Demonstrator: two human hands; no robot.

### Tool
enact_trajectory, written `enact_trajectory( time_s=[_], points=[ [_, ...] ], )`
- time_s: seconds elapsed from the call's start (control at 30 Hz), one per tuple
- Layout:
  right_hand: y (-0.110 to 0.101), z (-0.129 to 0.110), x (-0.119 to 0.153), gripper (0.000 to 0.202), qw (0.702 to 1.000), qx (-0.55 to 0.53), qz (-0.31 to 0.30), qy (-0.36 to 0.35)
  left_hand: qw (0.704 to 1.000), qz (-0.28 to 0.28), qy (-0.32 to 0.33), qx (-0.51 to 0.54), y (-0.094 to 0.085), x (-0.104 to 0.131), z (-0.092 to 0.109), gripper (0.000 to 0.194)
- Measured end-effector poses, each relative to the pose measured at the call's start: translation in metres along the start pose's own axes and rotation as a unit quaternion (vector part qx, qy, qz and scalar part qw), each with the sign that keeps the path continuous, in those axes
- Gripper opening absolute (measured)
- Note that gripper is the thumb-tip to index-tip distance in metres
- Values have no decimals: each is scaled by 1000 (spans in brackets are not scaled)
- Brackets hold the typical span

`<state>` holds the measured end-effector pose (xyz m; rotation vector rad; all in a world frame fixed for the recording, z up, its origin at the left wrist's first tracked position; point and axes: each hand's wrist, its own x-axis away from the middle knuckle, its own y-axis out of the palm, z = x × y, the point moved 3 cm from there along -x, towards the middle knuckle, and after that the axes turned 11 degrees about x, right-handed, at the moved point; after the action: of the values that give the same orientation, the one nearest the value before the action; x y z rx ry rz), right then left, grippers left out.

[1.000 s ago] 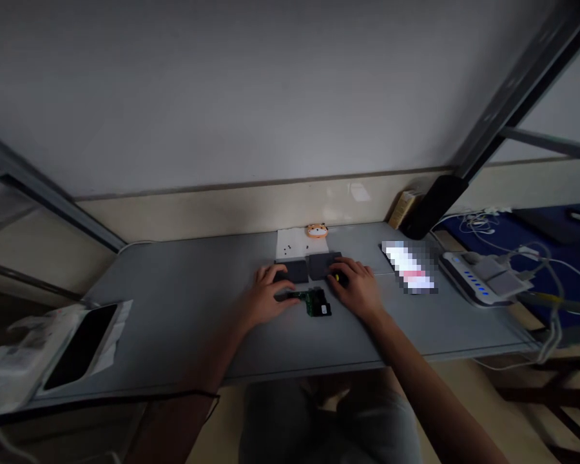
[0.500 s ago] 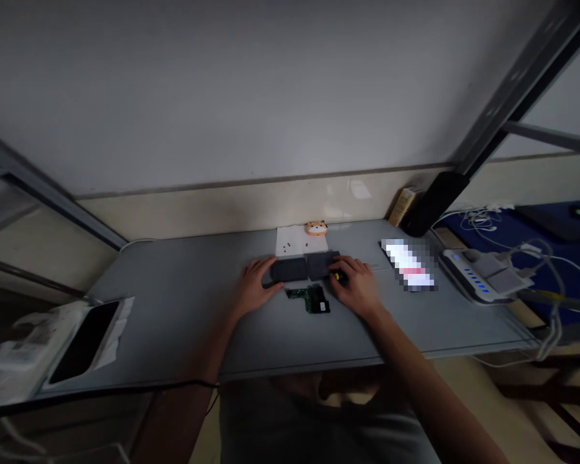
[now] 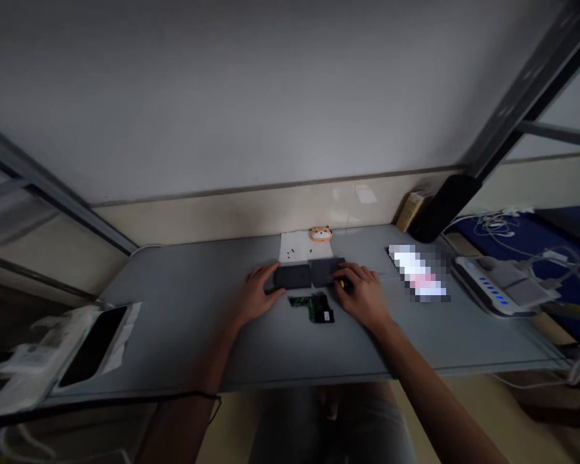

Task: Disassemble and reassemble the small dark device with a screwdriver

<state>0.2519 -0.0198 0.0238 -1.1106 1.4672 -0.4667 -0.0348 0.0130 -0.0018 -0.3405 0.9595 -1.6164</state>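
Observation:
My left hand [image 3: 260,295] has its thumb and fingers around the left end of a dark rectangular case piece [image 3: 292,277], which lies flat on the desk. Beside it, almost touching, is a second dark flat case piece [image 3: 323,272]. My right hand [image 3: 365,298] rests at that piece's right edge, fingers curled round what looks like a screwdriver with a yellow and black handle [image 3: 343,283]; its tip is hidden. Just in front of both pieces lies a green circuit board with a black part [image 3: 321,309]. Several tiny dark screws sit on a white paper sheet [image 3: 299,243] behind.
An orange-and-white animal-faced case [image 3: 321,234] stands at the paper's back edge. To the right are a lit phone [image 3: 415,270], a white power strip [image 3: 502,290] with cables and a black cylinder [image 3: 444,209]. A dark-screened tablet [image 3: 94,345] lies far left.
The camera view has shifted, so everything sits slightly lower and further right. Both hands keep their places on the case pieces, and the circuit board lies as before.

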Motion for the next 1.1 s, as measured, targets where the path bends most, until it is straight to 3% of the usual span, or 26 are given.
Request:
enact_trajectory(
  time_s=[0.3,0.67,1.1],
  points=[
    [2,1,1,16,1000,-14,20,9,1000,13,-11,9,1,1,-1,62],
    [1,2,0,16,1000,-11,4,15,999,35,-18,-1,1,-1,0,69],
    [-1,4,-1,17,1000,-20,3,15,997,-6,-75,6,2,-2,6,76]
  ],
)
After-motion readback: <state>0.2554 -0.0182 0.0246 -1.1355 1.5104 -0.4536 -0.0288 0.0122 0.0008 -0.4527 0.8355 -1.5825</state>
